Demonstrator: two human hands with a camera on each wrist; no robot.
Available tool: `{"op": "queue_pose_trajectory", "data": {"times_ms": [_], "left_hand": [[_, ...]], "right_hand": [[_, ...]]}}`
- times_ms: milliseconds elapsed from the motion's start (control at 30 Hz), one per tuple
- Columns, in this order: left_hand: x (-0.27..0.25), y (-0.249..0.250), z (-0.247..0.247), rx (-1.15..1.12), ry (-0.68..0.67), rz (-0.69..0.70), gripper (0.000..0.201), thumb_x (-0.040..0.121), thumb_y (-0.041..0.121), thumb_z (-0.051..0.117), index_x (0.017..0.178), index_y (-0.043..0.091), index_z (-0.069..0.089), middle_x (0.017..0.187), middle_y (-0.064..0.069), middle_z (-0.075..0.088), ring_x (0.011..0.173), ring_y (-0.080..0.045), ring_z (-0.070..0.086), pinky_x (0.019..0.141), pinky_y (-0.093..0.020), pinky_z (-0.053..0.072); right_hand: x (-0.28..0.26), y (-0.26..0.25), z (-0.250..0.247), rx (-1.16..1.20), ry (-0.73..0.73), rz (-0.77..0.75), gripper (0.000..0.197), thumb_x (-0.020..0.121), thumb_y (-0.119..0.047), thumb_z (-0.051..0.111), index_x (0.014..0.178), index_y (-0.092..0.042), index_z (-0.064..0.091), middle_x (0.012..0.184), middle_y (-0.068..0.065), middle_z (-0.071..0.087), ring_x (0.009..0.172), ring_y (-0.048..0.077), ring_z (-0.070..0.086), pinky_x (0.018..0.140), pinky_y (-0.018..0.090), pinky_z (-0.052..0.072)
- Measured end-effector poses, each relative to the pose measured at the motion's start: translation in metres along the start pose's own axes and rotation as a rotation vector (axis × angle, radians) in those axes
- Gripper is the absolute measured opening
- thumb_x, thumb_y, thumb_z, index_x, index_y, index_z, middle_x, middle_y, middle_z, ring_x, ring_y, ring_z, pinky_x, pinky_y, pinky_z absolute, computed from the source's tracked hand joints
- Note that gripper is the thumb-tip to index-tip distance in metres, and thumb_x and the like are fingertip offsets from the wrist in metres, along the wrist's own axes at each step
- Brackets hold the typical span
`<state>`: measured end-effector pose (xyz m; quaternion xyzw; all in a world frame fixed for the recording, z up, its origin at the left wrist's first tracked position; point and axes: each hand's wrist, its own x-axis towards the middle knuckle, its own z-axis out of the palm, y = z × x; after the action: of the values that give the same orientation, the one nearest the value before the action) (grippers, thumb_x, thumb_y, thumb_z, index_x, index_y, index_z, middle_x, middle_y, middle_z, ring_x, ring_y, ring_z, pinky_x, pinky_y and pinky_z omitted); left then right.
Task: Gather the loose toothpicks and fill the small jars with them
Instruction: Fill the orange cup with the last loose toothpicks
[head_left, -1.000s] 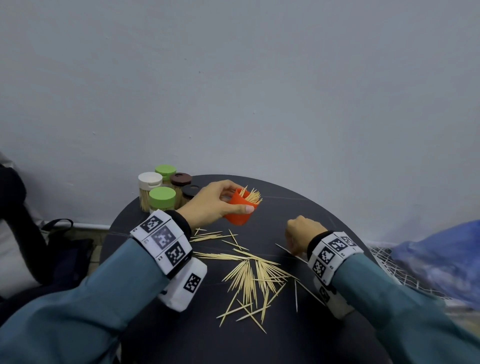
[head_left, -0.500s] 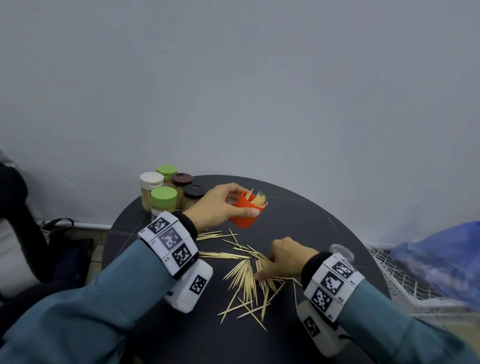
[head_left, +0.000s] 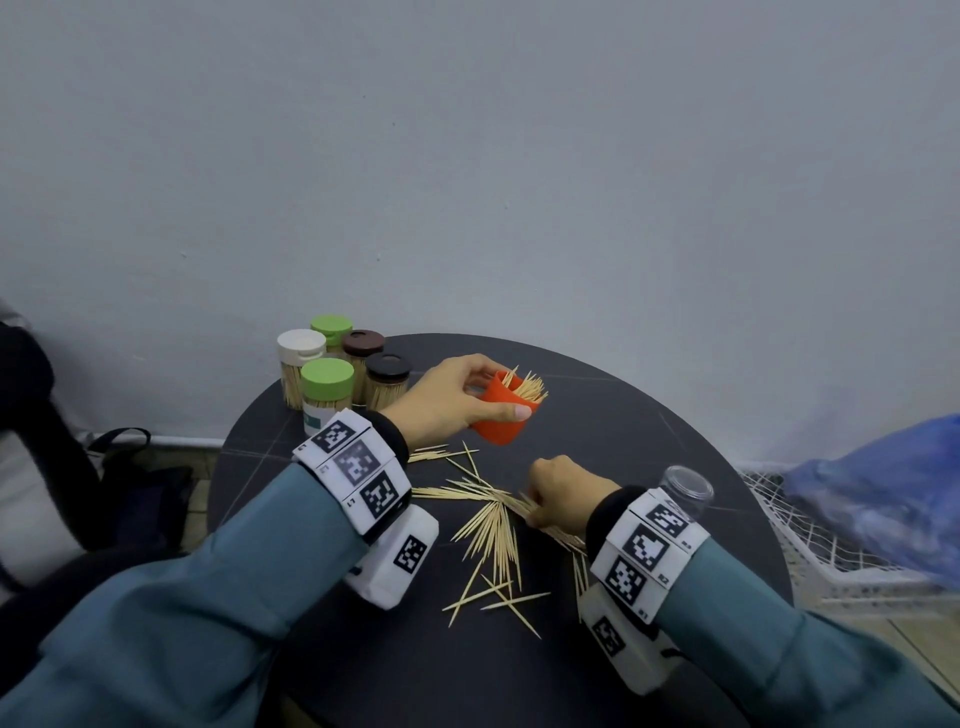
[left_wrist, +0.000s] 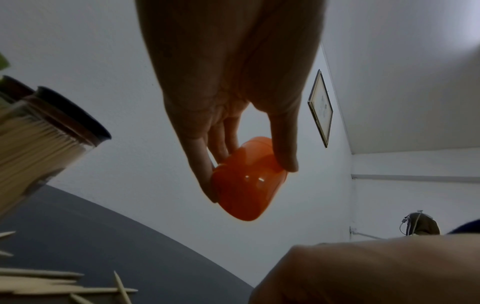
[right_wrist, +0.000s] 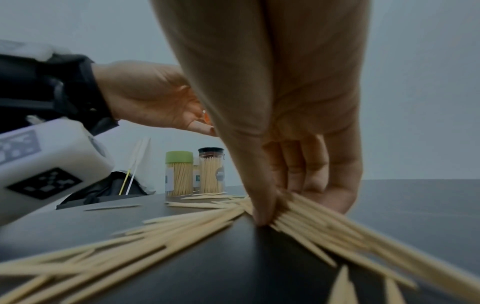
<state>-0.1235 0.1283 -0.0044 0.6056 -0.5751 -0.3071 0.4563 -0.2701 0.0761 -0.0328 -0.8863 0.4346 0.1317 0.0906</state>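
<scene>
My left hand (head_left: 447, 402) holds the orange cup (head_left: 501, 415) above the round dark table (head_left: 649, 441), thumb along its near side and fingers curled round the far side; from the left wrist camera I see the thumb and fingertips (left_wrist: 285, 156) pressed on the cup's (left_wrist: 246, 185) wall from both sides. The cup is tilted, its mouth turned up and to the right, and a sheaf of toothpicks (head_left: 527, 387) sticks out of it. My right hand (head_left: 563, 493) is down on the table in the middle of the loose toothpicks (head_left: 493, 530), and the right wrist camera shows the thumb (right_wrist: 259, 197) and fingers pinching a bundle (right_wrist: 311, 214) of them against the surface, the sticks fanning out to either side of the grip. More toothpicks lie scattered toward me and to the left of that hand. At the far left of the table stands a cluster of five filled jars: a white-lidded jar (head_left: 300, 364), two with green lids (head_left: 327, 387), and two with dark lids (head_left: 387, 382), all capped and close together. An empty clear jar (head_left: 683, 491) stands just behind my right wrist. A blue plastic bag (head_left: 893, 488) lies on a white wire rack (head_left: 831, 561) to the right of the table.
</scene>
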Motion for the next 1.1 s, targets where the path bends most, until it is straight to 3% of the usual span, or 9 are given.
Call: {"op": "queue_pose_trajectory", "data": {"times_ms": [233,300,467,600,700,900,1033,1100], "left_hand": [[-0.003,0.001,0.0,0.015,-0.006,-0.003,0.057,0.08,0.026,0.072,0.13,0.014,0.049,0.118,0.003,0.052,0.108,-0.012,0.05,0.085,-0.026,0.043],[-0.003,0.001,-0.001,0.014,-0.008,-0.004,0.056,0.08,0.026,0.071,0.13,0.015,0.049,0.119,0.002,0.052,0.108,-0.012,0.05,0.085,-0.026,0.043],[-0.004,0.0,-0.003,0.007,-0.002,-0.003,0.055,0.08,0.026,0.072,0.129,0.015,0.05,0.117,0.003,0.053,0.108,-0.011,0.051,0.081,-0.022,0.044],[-0.005,-0.001,-0.005,0.004,0.006,0.004,0.054,0.079,0.025,0.072,0.128,0.015,0.051,0.115,0.003,0.054,0.105,-0.011,0.051,0.073,-0.014,0.045],[-0.004,-0.003,-0.006,0.01,0.01,0.006,0.055,0.079,0.026,0.073,0.128,0.015,0.051,0.119,0.002,0.055,0.109,-0.013,0.052,0.081,-0.021,0.045],[-0.003,-0.006,-0.006,0.02,0.008,-0.008,0.056,0.078,0.029,0.074,0.128,0.017,0.051,0.118,0.003,0.054,0.109,-0.013,0.052,0.086,-0.026,0.045],[-0.003,-0.007,-0.008,0.01,0.013,0.001,0.053,0.077,0.028,0.074,0.125,0.017,0.052,0.117,0.003,0.056,0.11,-0.014,0.053,0.086,-0.026,0.046],[-0.003,-0.008,-0.008,0.008,0.015,0.002,0.054,0.077,0.028,0.074,0.125,0.017,0.052,0.119,0.002,0.056,0.111,-0.014,0.053,0.089,-0.028,0.047]], "right_hand": [[0.0,0.0,-0.001,-0.036,-0.029,0.005,0.033,0.092,-0.02,0.056,0.117,0.002,0.053,0.122,0.017,0.055,0.107,0.029,0.056,0.078,0.029,0.041],[0.0,-0.001,-0.001,-0.034,-0.024,0.008,0.032,0.094,-0.019,0.053,0.118,0.002,0.052,0.123,0.016,0.055,0.098,0.026,0.053,0.078,0.03,0.041],[0.001,-0.003,-0.001,-0.018,0.03,0.011,0.029,0.096,-0.015,0.048,0.12,0.001,0.053,0.123,0.016,0.055,0.112,0.029,0.055,0.09,0.032,0.045],[0.004,0.0,-0.002,0.052,0.113,-0.001,0.024,0.092,-0.014,0.055,0.113,-0.003,0.061,0.117,0.015,0.059,0.106,0.029,0.059,0.089,0.034,0.049],[0.007,0.003,-0.002,0.068,0.114,-0.007,0.02,0.088,-0.011,0.06,0.106,-0.004,0.066,0.111,0.015,0.062,0.103,0.029,0.06,0.085,0.032,0.05],[0.01,0.007,-0.001,0.128,0.158,0.029,0.02,0.091,-0.011,0.055,0.107,-0.004,0.064,0.11,0.014,0.062,0.1,0.027,0.062,0.089,0.036,0.052],[0.005,0.016,-0.006,0.347,0.189,-0.012,0.018,0.095,-0.008,0.048,0.095,0.001,0.064,0.094,0.013,0.071,0.078,0.019,0.069,0.078,0.027,0.055],[0.003,0.022,-0.011,0.569,0.217,-0.026,0.016,0.096,-0.008,0.047,0.092,0.001,0.06,0.093,0.016,0.071,0.066,0.016,0.066,0.064,0.019,0.054]]}}
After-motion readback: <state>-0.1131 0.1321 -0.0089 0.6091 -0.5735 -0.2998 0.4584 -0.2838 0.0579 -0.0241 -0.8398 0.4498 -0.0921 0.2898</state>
